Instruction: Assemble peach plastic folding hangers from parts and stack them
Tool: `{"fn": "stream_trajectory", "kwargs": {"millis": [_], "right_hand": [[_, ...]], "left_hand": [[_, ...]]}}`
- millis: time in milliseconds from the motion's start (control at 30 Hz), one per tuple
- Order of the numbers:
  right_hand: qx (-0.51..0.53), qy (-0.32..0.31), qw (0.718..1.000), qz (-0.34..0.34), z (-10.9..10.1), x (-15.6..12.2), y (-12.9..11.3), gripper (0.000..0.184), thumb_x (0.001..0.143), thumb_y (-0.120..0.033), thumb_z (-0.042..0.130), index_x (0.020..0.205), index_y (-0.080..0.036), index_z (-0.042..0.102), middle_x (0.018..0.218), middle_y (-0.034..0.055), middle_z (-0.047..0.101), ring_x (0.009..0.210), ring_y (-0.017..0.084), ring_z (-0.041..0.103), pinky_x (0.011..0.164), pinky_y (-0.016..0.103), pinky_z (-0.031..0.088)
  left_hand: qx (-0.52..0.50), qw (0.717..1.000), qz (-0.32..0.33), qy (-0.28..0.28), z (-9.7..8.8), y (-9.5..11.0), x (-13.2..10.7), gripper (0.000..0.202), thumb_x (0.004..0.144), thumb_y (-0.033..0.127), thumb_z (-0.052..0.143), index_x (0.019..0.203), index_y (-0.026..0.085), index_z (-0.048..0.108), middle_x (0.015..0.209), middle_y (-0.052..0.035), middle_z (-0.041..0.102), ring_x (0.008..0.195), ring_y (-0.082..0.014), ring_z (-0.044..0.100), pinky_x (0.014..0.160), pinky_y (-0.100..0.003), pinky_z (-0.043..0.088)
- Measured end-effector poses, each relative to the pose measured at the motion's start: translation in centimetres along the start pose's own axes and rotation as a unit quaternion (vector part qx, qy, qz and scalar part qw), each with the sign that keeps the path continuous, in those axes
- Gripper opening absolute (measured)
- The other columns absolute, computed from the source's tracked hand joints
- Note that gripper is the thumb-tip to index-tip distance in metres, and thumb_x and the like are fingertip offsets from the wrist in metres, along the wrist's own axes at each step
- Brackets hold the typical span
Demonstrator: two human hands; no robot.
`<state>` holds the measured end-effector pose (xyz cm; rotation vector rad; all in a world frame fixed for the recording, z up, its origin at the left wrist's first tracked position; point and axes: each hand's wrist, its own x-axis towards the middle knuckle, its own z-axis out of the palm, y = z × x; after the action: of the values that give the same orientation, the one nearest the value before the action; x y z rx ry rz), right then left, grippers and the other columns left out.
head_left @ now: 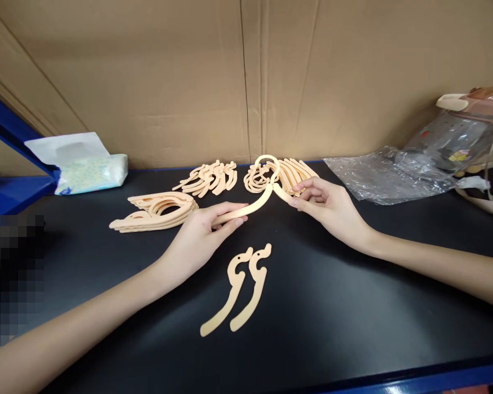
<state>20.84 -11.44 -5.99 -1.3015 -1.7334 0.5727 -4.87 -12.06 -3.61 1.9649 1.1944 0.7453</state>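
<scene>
Above the black table, a beige folding clothes hanger (252, 207) is held up with its two arms spread and its round hook upward. My left hand (203, 230) pinches the end of its left arm between thumb and fingers. The end of the right arm is gripped by my right hand (328, 208). Nearer to me, two loose curved hanger arms (250, 301) lie side by side, each with a small hole near its top. Left of my left hand sits a stack of folded hangers (152, 219).
Behind the held hanger lie a pile of loose hanger arms (207, 178) and a group of hook pieces (299, 174). A tissue pack (92, 172) stands at the left back. On the right are a clear plastic bag (386, 175) and a transparent bottle (456, 137). Cardboard (168, 82) walls the back.
</scene>
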Motion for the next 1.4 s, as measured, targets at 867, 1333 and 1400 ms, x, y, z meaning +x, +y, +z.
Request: {"fn": "stream_trajectory", "kwargs": {"millis": [867, 1333, 1400], "right_hand": [[-0.153, -0.175, 0.944, -0.234, -0.2, -0.6, -0.9, 0.013, 0.075, -0.007, 0.046, 0.080, -0.019, 0.049, 0.076, 0.0008, 0.053, 0.071, 0.014, 0.049, 0.066, 0.025, 0.040], [-0.151, -0.159, 0.921, -0.323, -0.1, -1.2, -1.3, 0.028, 0.090, -0.029, 0.056, 0.064, -0.019, 0.050, 0.058, -0.0015, 0.053, 0.057, 0.011, 0.046, 0.055, 0.025, 0.034], [-0.165, -0.137, 0.913, -0.348, -0.2, -1.2, -1.5, 0.028, 0.091, -0.035, 0.056, 0.067, -0.020, 0.052, 0.060, -0.0008, 0.055, 0.059, 0.012, 0.045, 0.056, 0.026, 0.034]], "left_hand": [[0.215, 0.956, 0.191, -0.054, -0.2, -1.5, 0.6, 0.027, 0.100, 0.025, 0.039, 0.115, 0.022, 0.061, 0.109, -0.0052, 0.058, 0.106, -0.0196, 0.047, 0.093, -0.037, 0.038], [0.228, 0.936, 0.254, -0.085, 0.0, -1.6, 0.5, 0.024, 0.099, 0.025, 0.043, 0.111, 0.027, 0.064, 0.118, -0.0040, 0.058, 0.120, -0.0199, 0.044, 0.102, -0.038, 0.034], [0.218, 0.936, 0.262, -0.092, 0.2, -1.6, 0.5, 0.026, 0.100, 0.026, 0.042, 0.113, 0.027, 0.064, 0.117, -0.0046, 0.057, 0.112, -0.0186, 0.048, 0.097, -0.035, 0.038]]}}
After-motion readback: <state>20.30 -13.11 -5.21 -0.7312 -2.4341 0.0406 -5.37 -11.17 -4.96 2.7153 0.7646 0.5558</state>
